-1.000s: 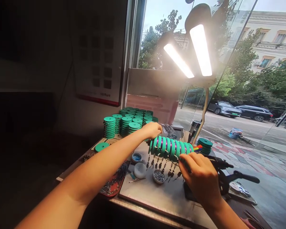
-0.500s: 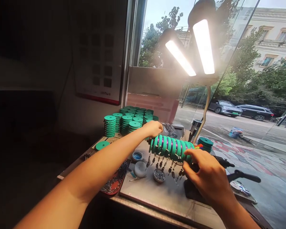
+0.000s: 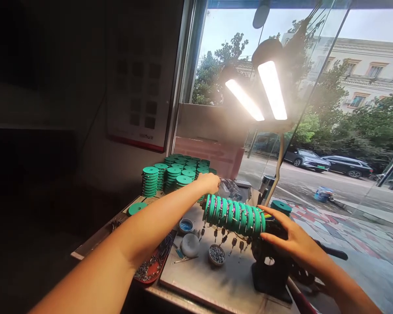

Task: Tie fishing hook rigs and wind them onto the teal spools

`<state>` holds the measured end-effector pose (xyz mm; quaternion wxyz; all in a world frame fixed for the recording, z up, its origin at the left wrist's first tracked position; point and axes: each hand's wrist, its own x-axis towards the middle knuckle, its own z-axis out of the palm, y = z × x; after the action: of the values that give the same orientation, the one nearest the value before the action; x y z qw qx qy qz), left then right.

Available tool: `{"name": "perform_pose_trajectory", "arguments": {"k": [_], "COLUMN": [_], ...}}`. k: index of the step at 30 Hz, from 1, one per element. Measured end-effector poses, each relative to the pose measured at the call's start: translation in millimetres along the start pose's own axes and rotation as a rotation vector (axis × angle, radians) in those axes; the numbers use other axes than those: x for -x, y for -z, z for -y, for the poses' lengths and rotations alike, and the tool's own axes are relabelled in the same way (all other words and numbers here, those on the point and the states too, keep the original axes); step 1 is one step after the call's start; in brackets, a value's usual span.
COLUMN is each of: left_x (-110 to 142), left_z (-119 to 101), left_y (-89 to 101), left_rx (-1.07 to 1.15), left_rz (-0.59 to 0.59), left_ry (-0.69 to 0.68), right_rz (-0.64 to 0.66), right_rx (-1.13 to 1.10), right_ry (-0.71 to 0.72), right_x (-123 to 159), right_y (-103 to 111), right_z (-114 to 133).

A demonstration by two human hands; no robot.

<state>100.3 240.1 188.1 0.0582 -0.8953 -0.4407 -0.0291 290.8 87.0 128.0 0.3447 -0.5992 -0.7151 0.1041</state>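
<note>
A row of green spools (image 3: pixel 233 215) with purple bands sits threaded sideways on a horizontal shaft above the bench, small hooks and weights dangling below it. My left hand (image 3: pixel 210 182) is closed at the row's left end, gripping the end spool or shaft tip. My right hand (image 3: pixel 294 242) rests with fingers spread against the row's right end, over a black stand (image 3: pixel 270 271) that carries the shaft.
Stacks of green spools (image 3: pixel 175 172) stand at the back left, one more stack (image 3: pixel 281 206) at the right. Small tubs of beads (image 3: pixel 217 254), a white lid (image 3: pixel 189 244), a red tray of metal parts (image 3: pixel 153 263), a gooseneck lamp (image 3: pixel 271 89) and the window glass surround the metal bench (image 3: pixel 216 283).
My right hand left the dangling hooks under the row and moved up and right, fingers now spread at the row's right end. The view tilted down slightly; my left hand stayed put.
</note>
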Motion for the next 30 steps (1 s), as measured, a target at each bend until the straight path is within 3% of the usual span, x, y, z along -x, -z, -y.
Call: {"name": "perform_pose_trajectory", "arguments": {"k": [5,9,14,19,27,28,30], "left_x": [6,28,57,57,35,32,26], "left_z": [6,1,-27,-39,-29,-28,-27], "left_y": [16.7,24.6,9.4,-2.9,5.1,5.8,6.1], "left_rx": [-0.014,0.050,0.114,0.134,0.345,0.376,0.438], "left_rz": [-0.120,-0.189,-0.226,-0.223,0.004,0.036,0.089], "left_ry": [-0.049,-0.259,-0.551,-0.640,-0.695,-0.702,-0.709], "right_rz": [0.188,0.268,0.426,0.505,0.483,0.449,0.243], "right_rx": [-0.063,-0.086,-0.173,-0.160,-0.022,-0.015,0.032], "right_ry": [-0.027,-0.022,-0.090,-0.153,-0.126,-0.108,-0.057], "right_x": [-14,-25,-33,-36,-55,-53,-40], "right_y": [15,26,34,42,47,47,41], "right_z": [1,0,11,28,5,5,13]}}
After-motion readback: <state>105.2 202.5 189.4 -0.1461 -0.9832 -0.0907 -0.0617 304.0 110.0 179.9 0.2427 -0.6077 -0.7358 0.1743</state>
